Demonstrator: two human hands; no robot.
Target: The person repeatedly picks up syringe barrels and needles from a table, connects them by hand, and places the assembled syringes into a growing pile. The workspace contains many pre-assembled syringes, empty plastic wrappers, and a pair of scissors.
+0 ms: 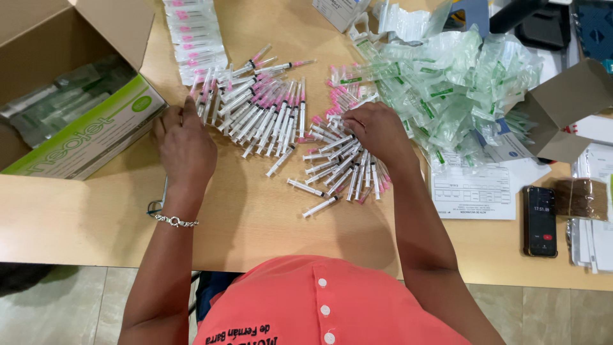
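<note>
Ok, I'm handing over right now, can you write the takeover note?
Left hand: flat on the table, touching the edge of the left syringe pile, holding nothing visible.
Right hand: fingers down in the right syringe pile; grip hidden.
Done: many pink-capped syringes unwrapped; empty wrappers heaped at the right.
Left: sealed packets at the top; open cardboard box at the left.

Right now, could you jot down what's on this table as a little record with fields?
Surface: wooden table
Left hand: flat on the table, fingertips at the left syringe heap
Right hand: resting on the right syringe heap; grip not visible
Syringes: clear barrels, pink caps
Far right: pile of empty clear wrappers
Left: open cardboard box holding a green-and-white carton
Right edge: phone, paper form
</note>
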